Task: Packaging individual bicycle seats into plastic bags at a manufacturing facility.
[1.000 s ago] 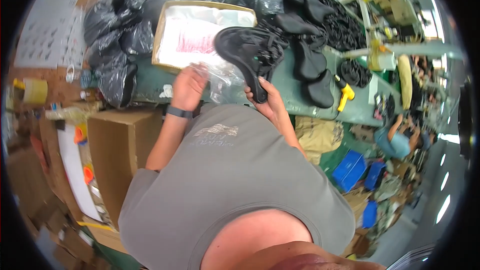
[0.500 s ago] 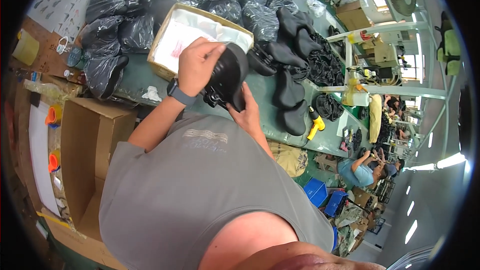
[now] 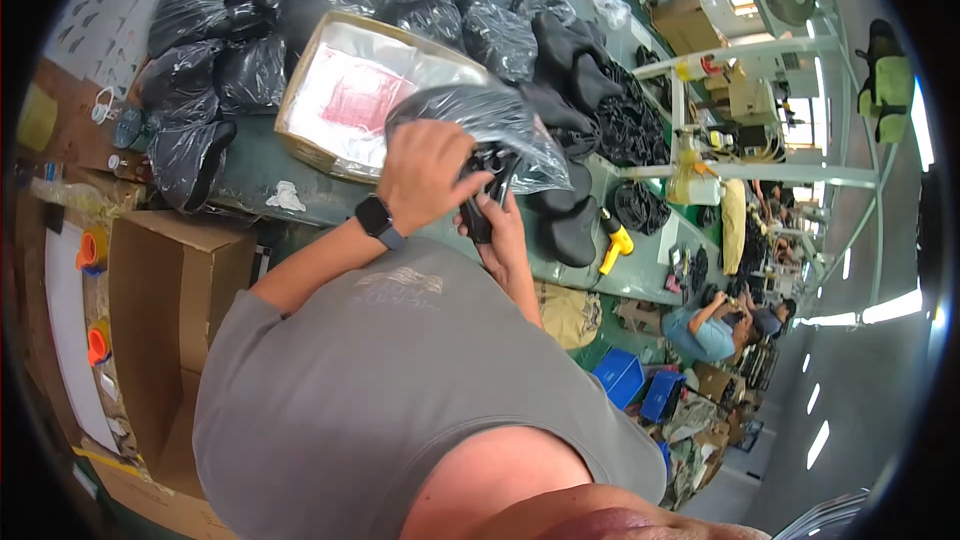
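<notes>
In front of my chest, a black bicycle saddle (image 3: 482, 212) is tilted with its nose toward me. A clear plastic bag (image 3: 530, 145) covers its wide end and flares out to the right. My right hand (image 3: 503, 233) grips the narrow nose from below. Over the bag's near side, my left hand (image 3: 425, 172) has its fingers curled against the plastic and the saddle's underside; motion smears it slightly. Just beyond stands an open carton (image 3: 290, 125) holding flat clear bags with a red printed patch (image 3: 368, 90).
Bagged saddles (image 3: 265, 75) are heaped at the back left of the green table (image 3: 335, 202). Bare saddles (image 3: 572, 232) and a yellow heat gun (image 3: 615, 240) lie to the right. An empty cardboard box (image 3: 150, 310) stands at left. Blue bins (image 3: 618, 377) and a person (image 3: 705, 330) are at right.
The saddle, bare before, now has a clear bag over its wide end. My left hand has moved from above the carton down and right onto it. The saddle has turned and shifted right.
</notes>
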